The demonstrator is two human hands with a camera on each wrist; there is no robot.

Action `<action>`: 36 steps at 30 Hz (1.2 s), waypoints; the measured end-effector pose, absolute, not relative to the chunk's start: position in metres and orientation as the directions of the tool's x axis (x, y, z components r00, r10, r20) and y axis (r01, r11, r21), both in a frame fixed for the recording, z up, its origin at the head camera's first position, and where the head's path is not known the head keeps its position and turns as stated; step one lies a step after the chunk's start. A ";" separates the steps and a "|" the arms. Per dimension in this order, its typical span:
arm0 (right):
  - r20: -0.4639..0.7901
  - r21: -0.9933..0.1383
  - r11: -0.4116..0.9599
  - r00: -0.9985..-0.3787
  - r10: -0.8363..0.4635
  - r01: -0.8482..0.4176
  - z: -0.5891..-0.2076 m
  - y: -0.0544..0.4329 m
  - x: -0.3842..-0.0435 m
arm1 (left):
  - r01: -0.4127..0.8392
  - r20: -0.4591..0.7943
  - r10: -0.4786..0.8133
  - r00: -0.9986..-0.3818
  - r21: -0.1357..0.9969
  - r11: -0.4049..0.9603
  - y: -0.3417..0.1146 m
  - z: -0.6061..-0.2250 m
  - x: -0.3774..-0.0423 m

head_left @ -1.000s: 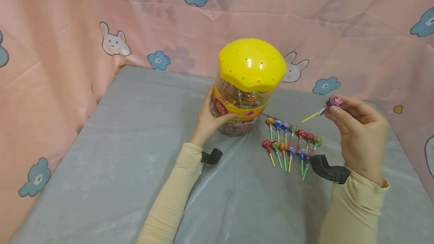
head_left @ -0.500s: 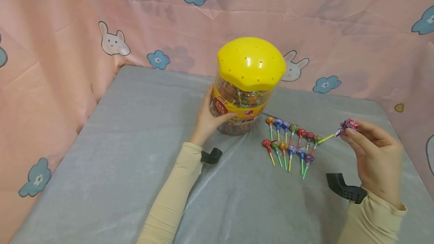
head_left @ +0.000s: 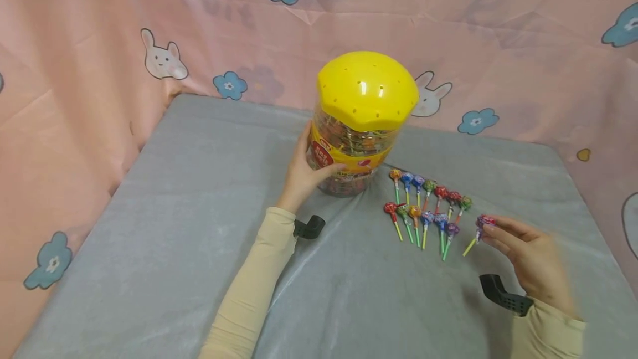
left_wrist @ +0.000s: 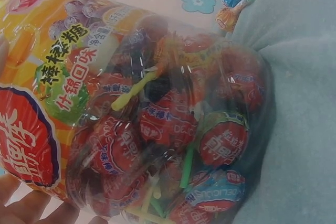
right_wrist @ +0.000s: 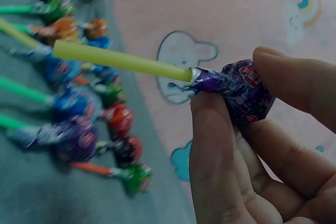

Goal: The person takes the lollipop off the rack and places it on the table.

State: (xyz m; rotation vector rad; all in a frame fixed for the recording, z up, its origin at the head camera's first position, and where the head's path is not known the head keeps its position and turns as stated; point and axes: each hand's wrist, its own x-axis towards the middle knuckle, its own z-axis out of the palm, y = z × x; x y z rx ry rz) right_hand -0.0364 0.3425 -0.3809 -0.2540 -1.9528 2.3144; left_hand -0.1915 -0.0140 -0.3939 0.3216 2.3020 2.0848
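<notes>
My right hand (head_left: 533, 259) pinches a purple-wrapped lollipop (right_wrist: 247, 90) by its candy head between thumb and fingers. The lollipop's yellow stick (right_wrist: 121, 61) points away from the hand, down and left in the head view. My left hand (head_left: 306, 173) grips the side of a clear plastic jar (head_left: 349, 184) with a domed yellow lid (head_left: 369, 90). Through the jar wall, many wrapped lollipops (left_wrist: 168, 119) show inside. Just left of the right hand, two rows of lollipops lie on the grey cloth, among them a purple one (head_left: 451, 230) at the near row's right end.
A grey cloth (head_left: 199, 181) covers the table. Behind it and on both sides hangs a pink curtain (head_left: 224, 15) with rabbits and blue flowers. Black wrist mounts (head_left: 310, 227) stick out at the sleeves.
The right hand, still pinching the lollipop, has moved down toward the right end of the near row, swinging out right on the way. The left hand stays on the jar.
</notes>
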 end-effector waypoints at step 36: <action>-0.225 -0.754 0.522 -0.903 0.366 0.400 -0.418 0.350 -0.047 | 0.128 0.118 0.169 -0.979 0.990 0.051 -0.019 -0.398 -0.191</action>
